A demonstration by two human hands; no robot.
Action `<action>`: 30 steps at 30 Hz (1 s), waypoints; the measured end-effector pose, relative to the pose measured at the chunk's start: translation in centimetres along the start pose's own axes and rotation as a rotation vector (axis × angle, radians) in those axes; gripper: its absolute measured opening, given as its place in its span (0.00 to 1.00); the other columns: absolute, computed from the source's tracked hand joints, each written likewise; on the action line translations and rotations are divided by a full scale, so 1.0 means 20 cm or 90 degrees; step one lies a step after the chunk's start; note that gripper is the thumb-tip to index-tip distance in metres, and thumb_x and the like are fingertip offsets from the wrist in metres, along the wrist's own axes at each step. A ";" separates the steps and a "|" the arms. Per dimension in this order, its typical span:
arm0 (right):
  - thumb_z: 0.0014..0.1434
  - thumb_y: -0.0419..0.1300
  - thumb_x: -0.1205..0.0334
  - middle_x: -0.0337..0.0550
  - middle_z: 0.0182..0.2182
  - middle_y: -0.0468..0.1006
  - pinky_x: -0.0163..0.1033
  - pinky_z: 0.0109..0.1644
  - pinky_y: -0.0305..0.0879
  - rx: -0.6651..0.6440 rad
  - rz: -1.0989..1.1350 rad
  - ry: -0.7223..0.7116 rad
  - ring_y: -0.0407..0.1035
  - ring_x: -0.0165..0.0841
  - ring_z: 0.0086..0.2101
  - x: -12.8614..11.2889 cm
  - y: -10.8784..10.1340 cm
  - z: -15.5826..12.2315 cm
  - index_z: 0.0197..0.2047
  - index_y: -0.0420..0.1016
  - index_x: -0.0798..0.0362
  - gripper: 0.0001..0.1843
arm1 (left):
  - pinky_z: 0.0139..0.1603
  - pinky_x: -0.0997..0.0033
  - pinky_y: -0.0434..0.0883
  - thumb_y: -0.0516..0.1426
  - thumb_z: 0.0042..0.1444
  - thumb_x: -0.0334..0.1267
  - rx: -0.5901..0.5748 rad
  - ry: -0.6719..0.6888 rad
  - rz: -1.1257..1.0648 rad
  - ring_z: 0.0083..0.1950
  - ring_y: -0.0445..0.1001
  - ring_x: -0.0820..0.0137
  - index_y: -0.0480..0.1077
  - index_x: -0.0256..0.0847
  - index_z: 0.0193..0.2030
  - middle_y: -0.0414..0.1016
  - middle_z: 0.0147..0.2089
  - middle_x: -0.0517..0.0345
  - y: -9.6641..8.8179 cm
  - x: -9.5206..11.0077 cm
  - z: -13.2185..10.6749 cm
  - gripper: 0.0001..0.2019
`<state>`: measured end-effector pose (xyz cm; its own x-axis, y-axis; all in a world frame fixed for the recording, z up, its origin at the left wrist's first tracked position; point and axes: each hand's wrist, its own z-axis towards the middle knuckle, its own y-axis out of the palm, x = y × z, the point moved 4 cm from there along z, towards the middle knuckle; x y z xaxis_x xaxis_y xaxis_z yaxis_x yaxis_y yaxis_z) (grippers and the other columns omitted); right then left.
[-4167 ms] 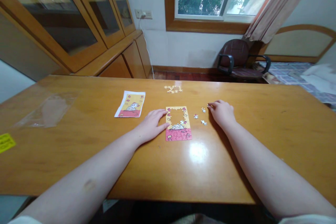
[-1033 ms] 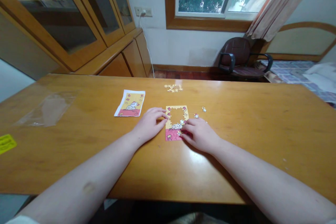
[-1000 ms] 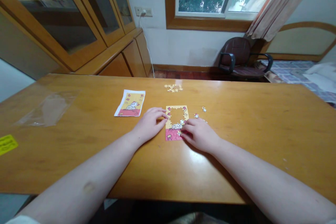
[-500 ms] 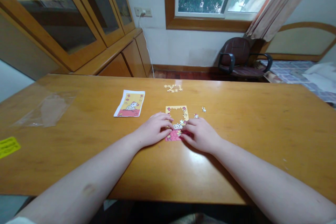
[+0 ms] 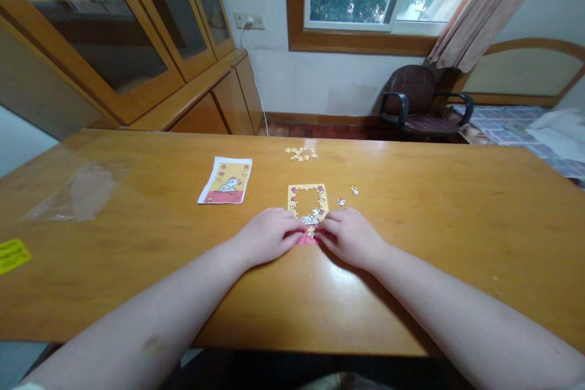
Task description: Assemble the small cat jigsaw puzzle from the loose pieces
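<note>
A partly assembled jigsaw puzzle (image 5: 293,189) lies flat on the table, with a yellow border, a gap in its middle and a pink lower part. My left hand (image 5: 274,233) rests at its lower left edge, fingers bent and close together, the tips on the pink part. From the other side my right hand (image 5: 350,233) reaches in with thumb and fingers pinched at the lower right. Between the fingertips of both hands shows a small yellow-and-white puzzle piece (image 5: 311,231) over the pink area. My fingers cover both lower sides of the puzzle.
Two loose pieces, one nearer (image 5: 341,202) and one farther (image 5: 354,191), lie right of the puzzle. Behind it is a pile of yellow pieces (image 5: 301,154). A reference picture (image 5: 225,181), a clear plastic bag (image 5: 85,189) and a yellow label (image 5: 13,258) lie to the left.
My left hand has moved slightly right and towards me, its fingertips now over the pink part. My right hand has shifted only a little, uncovering the nearer loose piece more.
</note>
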<state>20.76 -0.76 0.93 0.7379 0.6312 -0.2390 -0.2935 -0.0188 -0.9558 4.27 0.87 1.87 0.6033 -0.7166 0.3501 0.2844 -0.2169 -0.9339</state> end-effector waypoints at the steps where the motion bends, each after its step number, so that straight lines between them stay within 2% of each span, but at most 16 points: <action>1: 0.64 0.51 0.56 0.45 0.31 0.75 0.39 0.38 0.54 -0.008 -0.010 0.003 0.67 0.32 0.32 0.00 0.00 -0.01 0.35 0.75 0.54 0.14 | 0.39 0.67 0.67 0.49 0.61 0.41 -0.014 0.009 0.012 0.37 0.73 0.67 0.73 0.47 0.46 0.77 0.36 0.57 0.00 0.02 -0.01 0.13; 4: 0.62 0.52 0.50 0.45 0.29 0.76 0.40 0.37 0.55 -0.026 -0.038 0.033 0.68 0.33 0.30 0.00 -0.01 -0.02 0.34 0.73 0.54 0.17 | 0.35 0.67 0.66 0.47 0.62 0.44 -0.051 0.028 0.054 0.35 0.74 0.66 0.72 0.49 0.48 0.77 0.35 0.57 0.01 0.08 -0.03 0.15; 7: 0.61 0.52 0.46 0.46 0.31 0.77 0.40 0.38 0.56 -0.034 -0.043 0.063 0.70 0.35 0.31 0.00 -0.01 -0.02 0.40 0.73 0.54 0.20 | 0.33 0.67 0.66 0.48 0.61 0.45 -0.072 0.028 0.075 0.34 0.74 0.65 0.72 0.50 0.49 0.77 0.34 0.57 0.01 0.09 -0.05 0.15; 11: 0.61 0.52 0.45 0.46 0.32 0.78 0.40 0.38 0.57 -0.061 -0.042 0.079 0.71 0.36 0.32 0.01 0.01 -0.01 0.44 0.72 0.53 0.21 | 0.32 0.68 0.66 0.47 0.61 0.47 -0.064 0.013 0.061 0.31 0.73 0.66 0.75 0.50 0.44 0.77 0.32 0.56 0.01 0.07 -0.04 0.16; 14: 0.61 0.52 0.45 0.45 0.33 0.78 0.40 0.38 0.58 -0.066 -0.047 0.084 0.71 0.36 0.32 0.02 0.00 -0.01 0.43 0.72 0.52 0.20 | 0.31 0.70 0.65 0.45 0.62 0.47 -0.060 0.007 0.058 0.32 0.73 0.68 0.74 0.51 0.45 0.77 0.33 0.57 0.00 0.06 -0.04 0.17; 17: 0.62 0.51 0.47 0.45 0.31 0.78 0.39 0.36 0.57 -0.078 -0.057 0.067 0.71 0.35 0.31 0.01 0.00 -0.01 0.39 0.73 0.53 0.19 | 0.31 0.70 0.64 0.44 0.63 0.47 -0.063 -0.007 0.070 0.32 0.73 0.68 0.74 0.52 0.46 0.77 0.33 0.57 -0.01 0.04 -0.03 0.18; 21: 0.63 0.51 0.51 0.44 0.28 0.78 0.37 0.32 0.55 -0.135 -0.054 -0.014 0.70 0.33 0.28 -0.02 0.02 -0.02 0.33 0.73 0.53 0.17 | 0.30 0.70 0.63 0.46 0.62 0.46 -0.061 -0.028 0.081 0.32 0.73 0.67 0.74 0.53 0.48 0.77 0.33 0.57 -0.01 0.01 -0.03 0.17; 24: 0.62 0.51 0.51 0.43 0.29 0.78 0.36 0.31 0.54 -0.154 -0.037 -0.041 0.70 0.32 0.28 -0.03 0.03 -0.02 0.33 0.74 0.52 0.16 | 0.31 0.70 0.64 0.48 0.60 0.46 -0.050 -0.042 0.067 0.32 0.73 0.67 0.73 0.53 0.49 0.77 0.33 0.57 -0.01 -0.02 -0.03 0.16; 30: 0.62 0.51 0.50 0.43 0.29 0.78 0.36 0.32 0.55 -0.158 -0.028 -0.039 0.70 0.32 0.28 -0.02 0.03 -0.02 0.33 0.75 0.52 0.17 | 0.31 0.70 0.64 0.49 0.59 0.46 -0.044 -0.063 0.071 0.33 0.73 0.66 0.73 0.53 0.49 0.77 0.34 0.58 -0.02 -0.06 -0.03 0.16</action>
<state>20.52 -1.31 0.34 0.7058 0.6817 -0.1925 -0.0978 -0.1753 -0.9796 3.11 1.41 1.83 0.7000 -0.6703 0.2465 0.1613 -0.1879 -0.9689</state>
